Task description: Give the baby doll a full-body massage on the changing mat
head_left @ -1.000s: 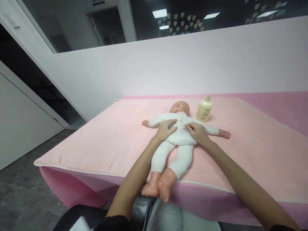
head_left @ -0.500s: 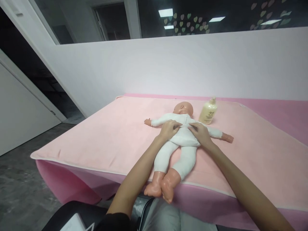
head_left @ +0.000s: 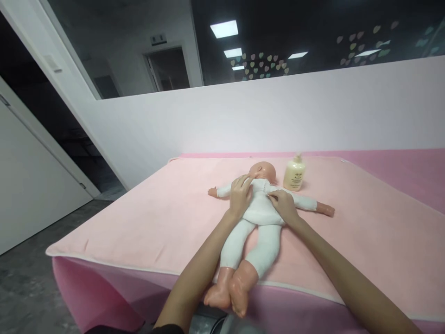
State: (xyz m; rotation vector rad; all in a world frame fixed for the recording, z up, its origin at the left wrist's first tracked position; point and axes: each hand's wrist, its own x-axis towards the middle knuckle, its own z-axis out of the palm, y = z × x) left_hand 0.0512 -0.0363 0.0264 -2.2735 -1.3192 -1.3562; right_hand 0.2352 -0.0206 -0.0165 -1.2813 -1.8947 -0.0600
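Left hand and right hand lay flat, fingers extended, gripping nothing, on white-suited plastic baby doll. Just beside its head stood cream pump bottle, label unreadable.

The doll lies along the middle of the surface, with both hands on its torso and its outstretched arms blocking a low pass across the chest line. A bottle stands just beside the doll's head on the right, narrowing the gap there, and the wall closes off the far edge. Open pink cover lies to the left of the doll and to the right beyond its arm, with clear approach from the near edge on either side of the legs.
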